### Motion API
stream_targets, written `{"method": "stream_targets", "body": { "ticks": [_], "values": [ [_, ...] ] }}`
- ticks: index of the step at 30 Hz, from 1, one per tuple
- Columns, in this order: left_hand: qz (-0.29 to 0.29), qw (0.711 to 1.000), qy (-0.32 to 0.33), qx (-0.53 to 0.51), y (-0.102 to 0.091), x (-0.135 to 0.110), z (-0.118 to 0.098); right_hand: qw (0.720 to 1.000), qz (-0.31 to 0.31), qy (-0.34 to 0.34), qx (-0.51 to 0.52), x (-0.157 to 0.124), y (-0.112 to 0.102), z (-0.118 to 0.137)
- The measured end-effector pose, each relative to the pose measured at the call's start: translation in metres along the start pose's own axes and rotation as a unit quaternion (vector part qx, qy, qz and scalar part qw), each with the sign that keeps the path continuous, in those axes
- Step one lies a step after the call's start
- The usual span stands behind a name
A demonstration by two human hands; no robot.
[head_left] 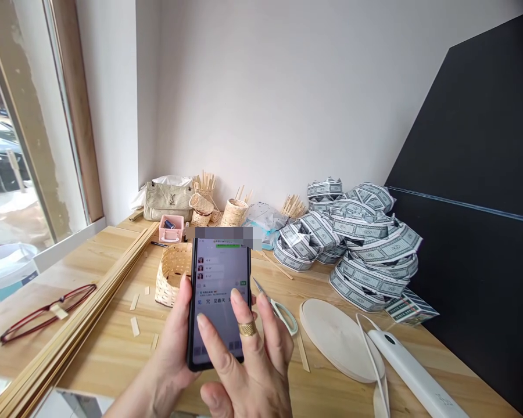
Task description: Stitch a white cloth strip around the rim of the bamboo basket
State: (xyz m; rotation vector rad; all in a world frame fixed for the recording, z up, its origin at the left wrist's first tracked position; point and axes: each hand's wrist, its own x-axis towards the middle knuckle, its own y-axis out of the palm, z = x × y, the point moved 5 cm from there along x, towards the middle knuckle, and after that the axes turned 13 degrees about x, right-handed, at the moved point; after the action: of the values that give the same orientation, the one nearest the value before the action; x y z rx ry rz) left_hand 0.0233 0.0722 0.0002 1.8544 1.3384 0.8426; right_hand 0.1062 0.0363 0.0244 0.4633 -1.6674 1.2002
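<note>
Left hand (169,342) cradling black glass-fronted smartphone (215,307), fingers closed around lower edge. Right hand (244,363), gold ring (247,328), holding nothing, fingers part-open over screen; contact unclear. Phone light, rigid, slippery: hold by edges. White-handled steel scissors (283,313) lying just right of fingers; woven bamboo basket (172,273) standing beyond them.

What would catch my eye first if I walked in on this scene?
Probably the smartphone, held up at the centre by the left hand, with the right hand, wearing a gold ring, over its screen. Behind it, on the right of the wooden table, rises a big heap of folded, banknote-patterned paper bands.
</note>
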Motion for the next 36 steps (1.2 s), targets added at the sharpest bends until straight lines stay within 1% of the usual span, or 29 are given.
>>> {"method": "stream_targets", "body": {
  "ticks": [3,6,8,11,13,17,20,24,27,29,32,36],
  "values": [
    [-0.004,1.000,-0.001,0.002,-0.001,0.000,-0.002,0.998,-0.050,0.027,0.017,-0.002,0.006,0.001],
    [-0.004,1.000,0.001,0.010,-0.002,0.000,-0.003,0.997,-0.073,0.020,0.022,-0.006,0.009,0.002],
    [0.007,1.000,0.005,0.014,-0.001,0.000,-0.004,0.998,-0.063,0.017,0.019,-0.006,0.007,0.001],
    [0.031,0.999,0.012,0.013,0.001,-0.001,-0.004,1.000,-0.015,0.006,0.009,-0.002,0.002,-0.002],
    [0.039,0.999,0.016,0.011,0.003,-0.002,-0.004,1.000,0.004,-0.008,0.001,0.000,-0.001,-0.002],
    [0.045,0.999,0.016,0.011,0.006,-0.003,-0.005,1.000,0.011,-0.015,-0.007,-0.001,-0.003,-0.004],
    [0.037,0.999,0.011,0.012,0.005,-0.003,-0.006,0.999,0.024,-0.027,-0.014,-0.002,-0.004,-0.005],
    [0.014,1.000,0.013,0.019,0.001,-0.003,-0.005,0.998,0.051,-0.011,-0.029,-0.001,-0.006,-0.009],
    [0.018,1.000,0.021,0.014,0.003,-0.004,-0.006,0.997,0.059,-0.027,-0.038,-0.003,-0.005,-0.007],
    [0.028,0.999,0.025,0.013,0.006,-0.004,-0.007,0.997,0.051,-0.040,-0.041,-0.005,-0.004,-0.005],
    [0.041,0.999,0.024,0.022,0.008,-0.003,-0.008,0.997,0.059,-0.035,-0.042,-0.007,-0.004,-0.006],
    [0.026,0.999,0.014,0.039,0.007,-0.002,-0.009,0.998,0.052,-0.028,-0.035,-0.006,-0.013,-0.010]
  ]
}}
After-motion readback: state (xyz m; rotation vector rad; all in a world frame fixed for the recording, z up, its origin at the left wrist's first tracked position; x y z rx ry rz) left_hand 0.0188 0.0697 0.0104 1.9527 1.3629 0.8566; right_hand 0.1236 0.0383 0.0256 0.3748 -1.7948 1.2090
